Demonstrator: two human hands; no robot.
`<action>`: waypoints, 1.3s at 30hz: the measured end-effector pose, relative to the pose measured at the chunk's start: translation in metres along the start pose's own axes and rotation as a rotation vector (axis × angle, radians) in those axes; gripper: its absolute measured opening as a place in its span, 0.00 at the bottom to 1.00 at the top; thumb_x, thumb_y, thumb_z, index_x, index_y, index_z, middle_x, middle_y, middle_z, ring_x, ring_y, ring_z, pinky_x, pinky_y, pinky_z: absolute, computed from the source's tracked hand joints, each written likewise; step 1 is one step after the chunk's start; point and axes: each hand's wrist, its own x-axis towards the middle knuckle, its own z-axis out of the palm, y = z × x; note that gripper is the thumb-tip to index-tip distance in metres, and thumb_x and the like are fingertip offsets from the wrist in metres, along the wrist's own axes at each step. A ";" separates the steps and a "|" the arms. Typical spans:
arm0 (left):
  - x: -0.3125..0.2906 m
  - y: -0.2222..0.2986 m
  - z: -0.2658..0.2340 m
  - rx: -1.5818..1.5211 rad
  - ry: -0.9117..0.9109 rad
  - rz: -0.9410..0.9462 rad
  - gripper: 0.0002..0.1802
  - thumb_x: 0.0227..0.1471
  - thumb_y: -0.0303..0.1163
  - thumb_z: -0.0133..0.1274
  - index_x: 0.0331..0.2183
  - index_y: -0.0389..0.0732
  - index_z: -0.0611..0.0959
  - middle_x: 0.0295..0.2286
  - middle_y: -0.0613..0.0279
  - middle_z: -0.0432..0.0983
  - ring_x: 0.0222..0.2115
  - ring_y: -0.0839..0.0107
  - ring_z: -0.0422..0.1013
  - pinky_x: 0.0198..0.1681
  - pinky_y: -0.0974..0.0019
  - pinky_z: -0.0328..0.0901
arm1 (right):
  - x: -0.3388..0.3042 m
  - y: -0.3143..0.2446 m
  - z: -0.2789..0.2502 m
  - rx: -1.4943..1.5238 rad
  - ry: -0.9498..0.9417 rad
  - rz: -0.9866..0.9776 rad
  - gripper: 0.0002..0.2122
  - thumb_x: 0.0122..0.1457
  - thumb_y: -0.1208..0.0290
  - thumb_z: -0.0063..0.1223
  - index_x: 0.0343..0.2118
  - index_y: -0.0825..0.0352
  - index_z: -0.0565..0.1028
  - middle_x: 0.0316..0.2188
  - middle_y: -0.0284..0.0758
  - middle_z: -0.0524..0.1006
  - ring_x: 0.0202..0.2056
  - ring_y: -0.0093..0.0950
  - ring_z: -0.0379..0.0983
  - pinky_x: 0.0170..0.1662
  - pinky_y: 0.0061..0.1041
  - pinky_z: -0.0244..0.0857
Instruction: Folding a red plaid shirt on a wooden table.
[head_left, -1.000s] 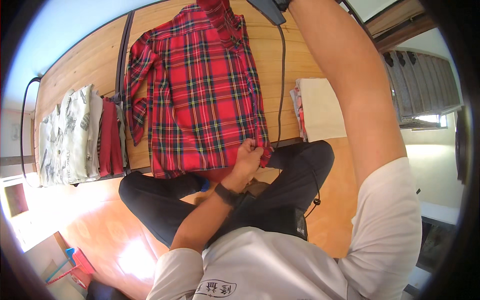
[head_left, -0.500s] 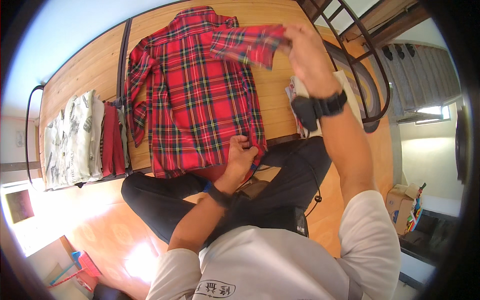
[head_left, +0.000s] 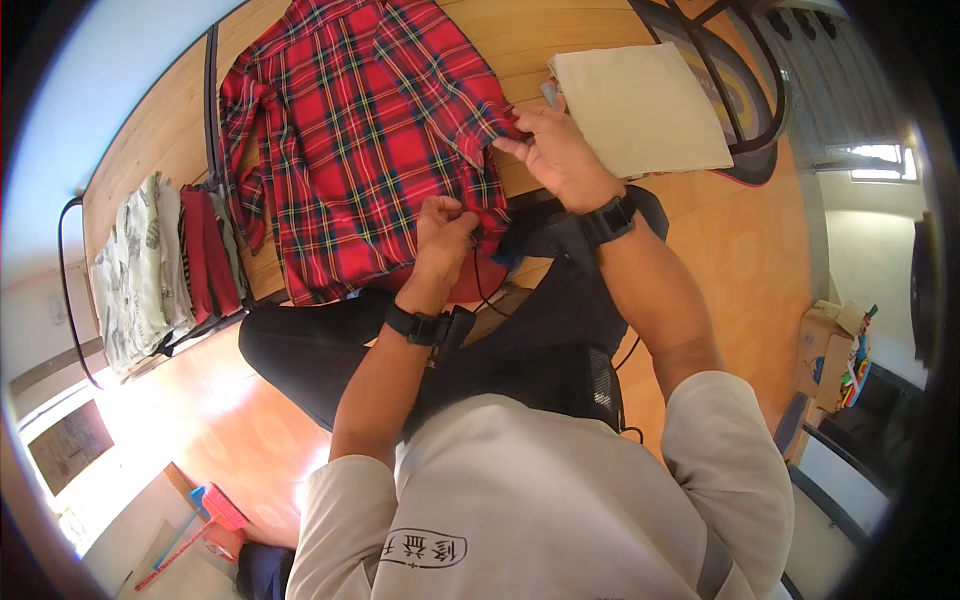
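A red plaid shirt [head_left: 345, 150] lies spread with its back up on the wooden surface, its collar end cut off by the top of the picture. My left hand [head_left: 445, 235] is closed, its curled fingers pinching the fabric near the lower right hem. At the end of the right sleeve [head_left: 440, 80], which runs down along the shirt's side, my right hand [head_left: 562, 160] holds the cuff between thumb and fingers. The other sleeve [head_left: 243, 165] lies bent along the left edge.
A row of folded clothes [head_left: 150, 270] stands at the left. Right of the shirt rests a cream folded cloth or flat bag [head_left: 645, 110]. Dark metal bars [head_left: 750, 80] rise at the upper right. My crossed legs [head_left: 310, 350] border the wooden surface [head_left: 515, 40]. A thin black cable hangs near my left hand.
My right hand has brought the raised sleeve down and toward me, so it now lies along the shirt's right side. My left hand stays by the hem. The cream item is now uncovered.
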 end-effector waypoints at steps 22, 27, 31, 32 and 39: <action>0.000 0.083 0.014 -0.439 0.060 0.048 0.05 0.55 0.26 0.56 0.34 0.47 0.77 0.28 0.70 0.75 0.30 0.74 0.71 0.38 0.65 0.70 | -0.032 0.004 0.007 -0.498 -0.020 0.119 0.07 0.61 0.76 0.53 0.41 0.69 0.72 0.35 0.35 0.75 0.32 0.25 0.75 0.31 0.25 0.76; 0.010 0.070 0.005 -0.323 0.143 0.092 0.07 0.55 0.23 0.55 0.35 0.47 0.76 0.29 0.71 0.75 0.27 0.78 0.71 0.31 0.69 0.69 | -0.021 0.021 0.001 -0.647 -0.048 0.157 0.09 0.61 0.76 0.52 0.43 0.69 0.73 0.36 0.34 0.75 0.30 0.22 0.74 0.25 0.21 0.73; 0.012 0.068 -0.001 -0.217 0.213 0.074 0.08 0.54 0.22 0.54 0.34 0.46 0.75 0.28 0.70 0.75 0.28 0.77 0.71 0.30 0.68 0.69 | -0.018 0.031 -0.004 -0.799 -0.052 0.186 0.10 0.61 0.75 0.52 0.45 0.69 0.73 0.35 0.34 0.76 0.29 0.20 0.74 0.23 0.19 0.71; 0.016 0.063 -0.009 -0.168 0.217 0.076 0.08 0.53 0.22 0.54 0.35 0.46 0.74 0.28 0.70 0.74 0.28 0.77 0.70 0.30 0.68 0.69 | -0.018 0.034 -0.004 -0.833 -0.060 0.194 0.11 0.61 0.75 0.53 0.45 0.69 0.74 0.34 0.34 0.76 0.29 0.20 0.74 0.23 0.19 0.71; 0.020 0.059 -0.010 -0.057 0.191 0.077 0.17 0.51 0.21 0.56 0.44 0.39 0.72 0.29 0.68 0.71 0.30 0.76 0.70 0.30 0.67 0.69 | -0.008 0.044 -0.016 -0.867 -0.066 0.048 0.09 0.56 0.75 0.56 0.39 0.71 0.76 0.26 0.34 0.78 0.21 0.20 0.73 0.19 0.22 0.68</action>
